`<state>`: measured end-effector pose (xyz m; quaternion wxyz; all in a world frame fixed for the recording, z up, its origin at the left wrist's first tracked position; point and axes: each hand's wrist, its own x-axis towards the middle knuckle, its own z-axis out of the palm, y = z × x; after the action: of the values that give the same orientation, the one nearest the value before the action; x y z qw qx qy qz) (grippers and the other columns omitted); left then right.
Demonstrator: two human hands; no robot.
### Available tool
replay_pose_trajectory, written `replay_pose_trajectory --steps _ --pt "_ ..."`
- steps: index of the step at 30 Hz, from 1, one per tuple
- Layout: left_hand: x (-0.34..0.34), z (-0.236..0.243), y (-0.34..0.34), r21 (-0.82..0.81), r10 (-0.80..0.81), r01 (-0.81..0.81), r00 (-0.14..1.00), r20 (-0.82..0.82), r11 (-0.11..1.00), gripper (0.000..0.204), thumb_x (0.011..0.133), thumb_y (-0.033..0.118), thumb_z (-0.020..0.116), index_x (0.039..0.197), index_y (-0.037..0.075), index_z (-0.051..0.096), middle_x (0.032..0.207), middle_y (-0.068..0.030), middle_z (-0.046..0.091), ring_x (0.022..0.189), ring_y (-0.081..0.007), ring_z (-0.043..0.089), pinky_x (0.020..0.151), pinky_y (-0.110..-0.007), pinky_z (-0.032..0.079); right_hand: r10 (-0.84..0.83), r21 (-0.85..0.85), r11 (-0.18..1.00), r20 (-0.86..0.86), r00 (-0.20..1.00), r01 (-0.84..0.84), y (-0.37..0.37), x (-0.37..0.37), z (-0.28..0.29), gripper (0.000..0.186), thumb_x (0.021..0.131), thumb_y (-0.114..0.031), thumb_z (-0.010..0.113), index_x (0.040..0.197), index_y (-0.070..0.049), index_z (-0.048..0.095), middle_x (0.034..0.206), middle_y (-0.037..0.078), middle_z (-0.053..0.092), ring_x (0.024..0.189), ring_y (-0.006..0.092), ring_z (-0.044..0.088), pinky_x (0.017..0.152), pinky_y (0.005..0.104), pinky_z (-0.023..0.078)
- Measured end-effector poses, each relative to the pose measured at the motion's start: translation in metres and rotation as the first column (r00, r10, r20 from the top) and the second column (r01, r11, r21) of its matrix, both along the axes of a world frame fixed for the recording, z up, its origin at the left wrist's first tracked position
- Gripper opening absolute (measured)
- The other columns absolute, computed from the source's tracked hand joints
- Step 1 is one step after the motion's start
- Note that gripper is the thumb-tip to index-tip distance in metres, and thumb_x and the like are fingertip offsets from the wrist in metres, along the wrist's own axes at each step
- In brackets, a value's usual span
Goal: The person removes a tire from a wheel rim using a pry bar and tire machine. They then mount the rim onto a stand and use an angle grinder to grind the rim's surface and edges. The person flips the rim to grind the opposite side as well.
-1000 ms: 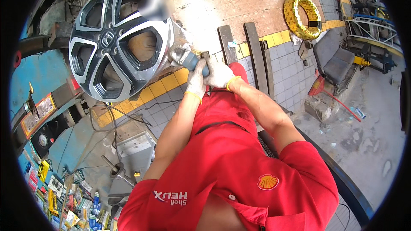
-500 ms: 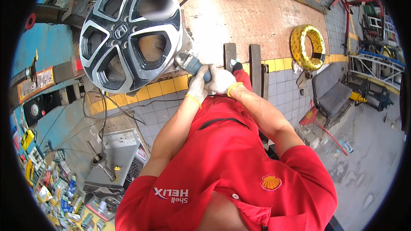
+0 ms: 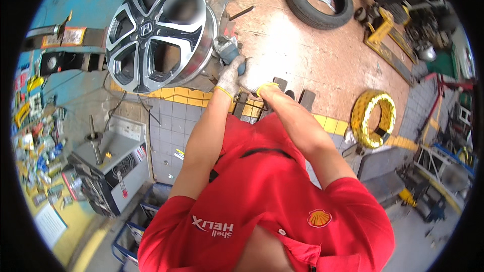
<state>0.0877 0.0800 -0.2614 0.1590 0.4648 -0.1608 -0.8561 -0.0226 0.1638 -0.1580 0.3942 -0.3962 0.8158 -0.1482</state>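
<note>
Both my hands are closed round a blue power tool with a metal head, which looks like an angle grinder (image 3: 229,52). My left hand (image 3: 229,79) in a white glove wraps its body on the near side. On the other side is my right hand (image 3: 253,76), gloved too, gripping the rear end. The tool's head lies close to the right edge of a black and silver alloy wheel rim (image 3: 145,29); I cannot make out whether they touch. The rim has no tyre on it and stands with its spoked face toward me.
A loose black tyre (image 3: 297,12) lies on the floor ahead. To the right stands a yellow-wrapped tyre (image 3: 357,116), with a yellow metal stand (image 3: 380,32) beyond it. A grey cabinet (image 3: 118,153) and a bench strewn with small boxes are at the left. Cables trail below the rim.
My view has shifted, bringing the loose tyre fully into sight. My arms reach farther from my body, and the grinder has moved forward along the rim's right side, still held in both hands.
</note>
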Motion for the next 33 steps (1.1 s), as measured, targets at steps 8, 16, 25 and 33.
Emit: replay_pose_trajectory --steps 8,16,25,33 --pt "0.010 0.028 0.046 -0.132 0.279 -0.268 0.957 0.077 0.954 0.034 0.100 0.038 0.086 0.121 0.014 0.074 0.112 -0.0060 0.079 0.104 -0.0234 0.077 0.096 -0.043 0.065 0.266 -0.006 0.964 0.127 0.956 -0.267 0.011 -0.017 0.012 0.067 0.091 -0.037 0.072 0.138 0.007 0.056 0.125 0.035 0.078 0.120 0.0462 0.079 0.104 0.0538 0.062" --pt "0.033 0.021 0.080 -0.071 0.476 -0.472 0.875 0.084 0.879 0.040 0.098 0.041 0.087 0.124 0.014 0.074 0.117 -0.0070 0.080 0.109 -0.0264 0.078 0.102 -0.044 0.065 0.471 -0.147 0.879 0.109 0.876 -0.454 0.019 -0.005 -0.017 0.061 0.089 -0.033 0.073 0.134 0.004 0.058 0.118 0.033 0.080 0.114 0.0477 0.080 0.100 0.0536 0.063" --pt "-0.054 0.000 0.056 -0.040 0.647 -0.646 0.762 0.033 0.762 0.037 0.098 0.025 0.089 0.127 0.008 0.072 0.112 -0.0080 0.079 0.098 -0.0256 0.078 0.093 -0.045 0.067 0.558 -0.080 0.828 0.010 0.830 -0.555 -0.019 -0.079 -0.008 0.059 0.091 -0.035 0.074 0.132 0.005 0.058 0.110 0.034 0.080 0.105 0.0491 0.080 0.094 0.0562 0.063" --pt "-0.161 0.027 -0.003 -0.126 0.663 -0.652 0.745 0.078 0.748 0.042 0.097 0.027 0.091 0.130 0.007 0.074 0.118 -0.0056 0.077 0.104 -0.0193 0.075 0.092 -0.038 0.063 0.593 -0.021 0.805 -0.033 0.805 -0.593 -0.094 -0.173 -0.013 0.073 0.089 -0.045 0.085 0.136 0.002 0.055 0.112 0.036 0.078 0.106 0.0530 0.078 0.093 0.0569 0.061"
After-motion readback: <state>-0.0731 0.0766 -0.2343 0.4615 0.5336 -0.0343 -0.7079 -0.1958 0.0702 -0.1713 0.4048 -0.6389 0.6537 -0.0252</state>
